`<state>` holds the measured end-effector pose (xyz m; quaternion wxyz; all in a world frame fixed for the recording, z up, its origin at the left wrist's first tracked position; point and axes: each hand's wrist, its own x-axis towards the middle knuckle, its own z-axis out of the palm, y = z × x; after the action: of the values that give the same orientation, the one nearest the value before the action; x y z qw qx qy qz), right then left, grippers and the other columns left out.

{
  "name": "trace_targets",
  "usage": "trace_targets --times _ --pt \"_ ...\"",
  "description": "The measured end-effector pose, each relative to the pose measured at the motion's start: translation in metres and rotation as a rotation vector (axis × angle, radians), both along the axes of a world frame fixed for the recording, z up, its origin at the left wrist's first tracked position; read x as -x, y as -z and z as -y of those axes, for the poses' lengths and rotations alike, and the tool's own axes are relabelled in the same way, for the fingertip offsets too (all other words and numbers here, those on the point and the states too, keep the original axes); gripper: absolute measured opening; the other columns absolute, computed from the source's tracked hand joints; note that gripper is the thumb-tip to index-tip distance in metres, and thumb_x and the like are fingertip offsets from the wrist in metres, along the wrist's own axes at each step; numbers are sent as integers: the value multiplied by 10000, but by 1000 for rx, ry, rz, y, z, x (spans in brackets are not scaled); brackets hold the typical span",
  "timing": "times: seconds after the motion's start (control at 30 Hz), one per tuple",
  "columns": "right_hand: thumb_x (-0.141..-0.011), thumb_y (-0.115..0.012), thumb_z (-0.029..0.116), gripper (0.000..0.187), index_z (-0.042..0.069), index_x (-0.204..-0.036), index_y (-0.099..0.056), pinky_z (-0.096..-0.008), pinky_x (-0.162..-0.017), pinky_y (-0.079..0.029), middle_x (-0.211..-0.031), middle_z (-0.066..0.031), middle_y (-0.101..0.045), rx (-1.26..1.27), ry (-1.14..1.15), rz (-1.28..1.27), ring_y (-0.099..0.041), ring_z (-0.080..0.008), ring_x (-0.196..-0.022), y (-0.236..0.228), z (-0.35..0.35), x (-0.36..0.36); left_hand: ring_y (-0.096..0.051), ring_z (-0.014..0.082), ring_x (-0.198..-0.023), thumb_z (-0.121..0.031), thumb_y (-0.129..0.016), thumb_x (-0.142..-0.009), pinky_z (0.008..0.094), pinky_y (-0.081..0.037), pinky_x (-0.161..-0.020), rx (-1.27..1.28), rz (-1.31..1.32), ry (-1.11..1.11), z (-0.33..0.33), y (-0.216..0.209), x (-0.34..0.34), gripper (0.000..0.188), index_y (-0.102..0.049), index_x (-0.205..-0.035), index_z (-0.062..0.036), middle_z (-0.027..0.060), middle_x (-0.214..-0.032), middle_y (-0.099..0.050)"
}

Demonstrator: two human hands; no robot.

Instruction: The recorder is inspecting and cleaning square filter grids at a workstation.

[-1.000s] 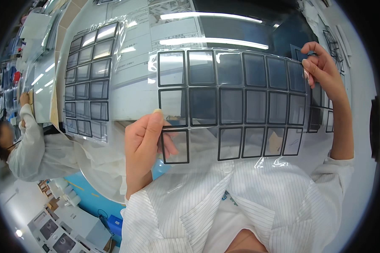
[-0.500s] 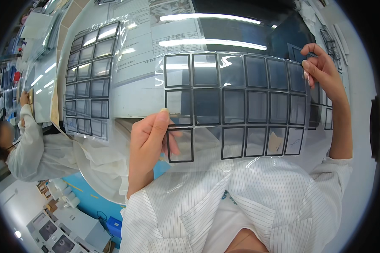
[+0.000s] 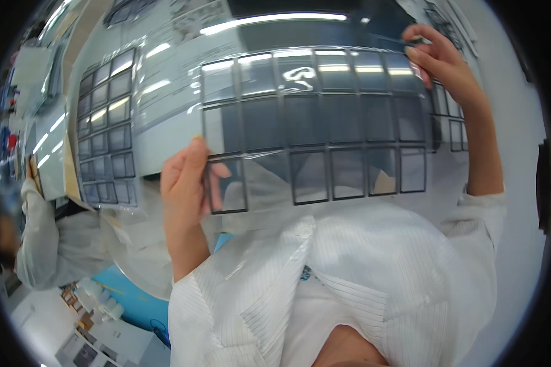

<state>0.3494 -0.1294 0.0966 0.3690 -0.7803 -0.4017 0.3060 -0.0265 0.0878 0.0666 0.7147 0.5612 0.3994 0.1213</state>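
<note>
A clear plastic sheet [image 3: 303, 119] with rows of black-bordered rectangular panels is held up in front of me. One place in its lower row has no black border. My left hand [image 3: 187, 177] pinches the sheet's left edge, thumb in front and fingers showing through from behind. At the upper right corner my right hand [image 3: 438, 61] grips the sheet between thumb and fingers. Through one lower panel a small beige patch [image 3: 386, 182] shows; I cannot tell whether it is on the sheet or behind it.
A similar stack of panelled sheets [image 3: 107, 128] lies on the table at the left. Behind my sheet are printed papers [image 3: 177, 73] and a dark glossy surface [image 3: 275, 30]. More black frames [image 3: 453, 116] lie at the right. A co-worker in a white coat [image 3: 43, 244] sits at the left.
Both hands and the sheet appear shifted up and left in the picture, as the whole view has moved too. The light reflections on the sheet's upper row have changed. Both grips stay the same.
</note>
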Motion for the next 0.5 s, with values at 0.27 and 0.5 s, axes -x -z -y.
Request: trace_targets --times 0.27,0.5 --pt "-963 -580 102 250 -11 -1155 -466 -196 -502 -454 -719 -45 -622 33 31 -244 -558 -77 -546 -14 -24 -6 -371 38 -349 -356 -518 -1017 211 -223 -323 -153 -33 -60 -20 -2 -2 420 -619 -745 -52 17 -607 -624" --pt "-972 -560 111 248 -27 -1157 -471 -201 -525 -466 -743 -45 -624 31 -15 -242 -567 -79 -568 -17 -40 -18 -293 8 -411 -361 -547 -1005 209 -172 -383 -233 -102 -92 -35 -4 -21 421 -599 -702 -74 -58 -535 -484"
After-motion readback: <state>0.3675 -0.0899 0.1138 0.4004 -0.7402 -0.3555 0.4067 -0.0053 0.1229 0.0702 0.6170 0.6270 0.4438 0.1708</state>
